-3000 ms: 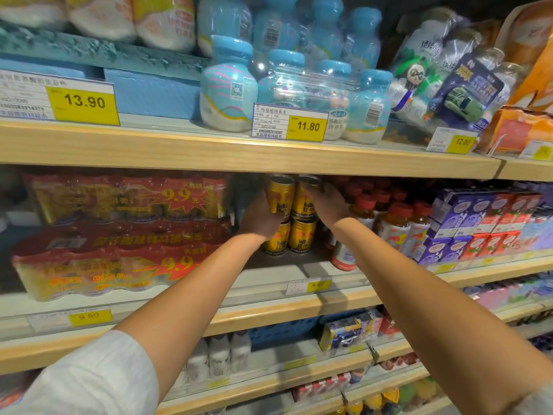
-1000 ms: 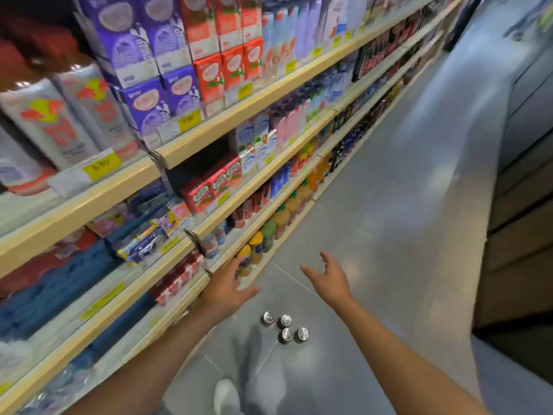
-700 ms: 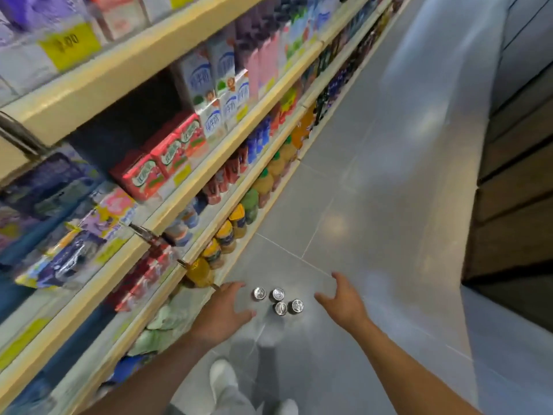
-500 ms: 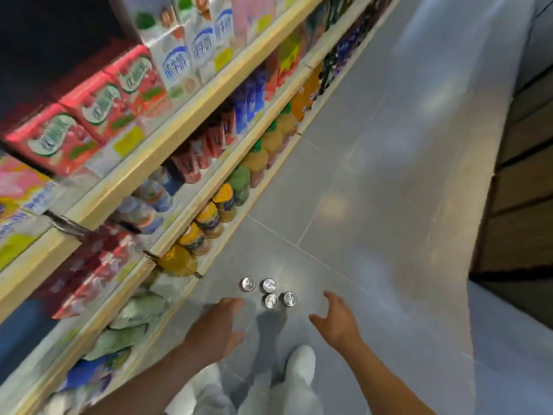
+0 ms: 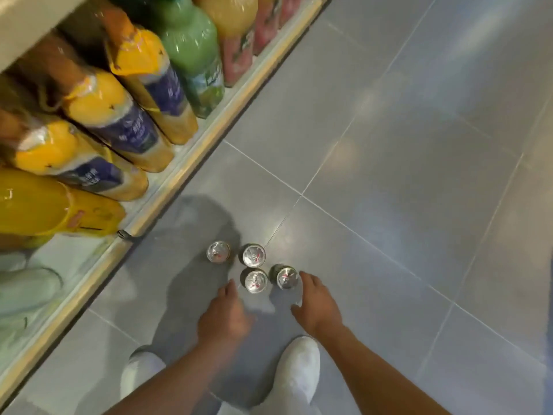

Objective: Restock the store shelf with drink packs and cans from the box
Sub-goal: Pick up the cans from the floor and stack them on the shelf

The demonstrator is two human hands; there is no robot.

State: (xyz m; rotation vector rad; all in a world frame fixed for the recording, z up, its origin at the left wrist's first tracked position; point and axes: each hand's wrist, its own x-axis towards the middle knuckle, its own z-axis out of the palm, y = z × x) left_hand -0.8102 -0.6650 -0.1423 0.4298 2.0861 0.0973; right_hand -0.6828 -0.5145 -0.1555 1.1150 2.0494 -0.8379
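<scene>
Silver tops of four cans (image 5: 253,267), upright and clustered on glossy grey floor (image 5: 389,145), lower centre of frame, handy for grabbing. Left hand (image 5: 224,319) and right hand (image 5: 317,304) spread open, empty, right fingertips just beside nearest can. Smooth plastic bottles (image 5: 125,115) upper left on bottom shelf (image 5: 191,163).

Cans: four cans (image 5: 252,266) upright on grey floor (image 5: 389,145)
Left hand (image 5: 223,317): empty, near cans
Right hand (image 5: 317,304): spread, beside rightmost can (image 5: 287,277)
Shelf: juice bottles (image 5: 125,115)

Four cans (image 5: 253,266) (silver tops up), two hands (image 5: 224,319), two white shoes (image 5: 299,366), several shelved bottles (image 5: 191,55)
</scene>
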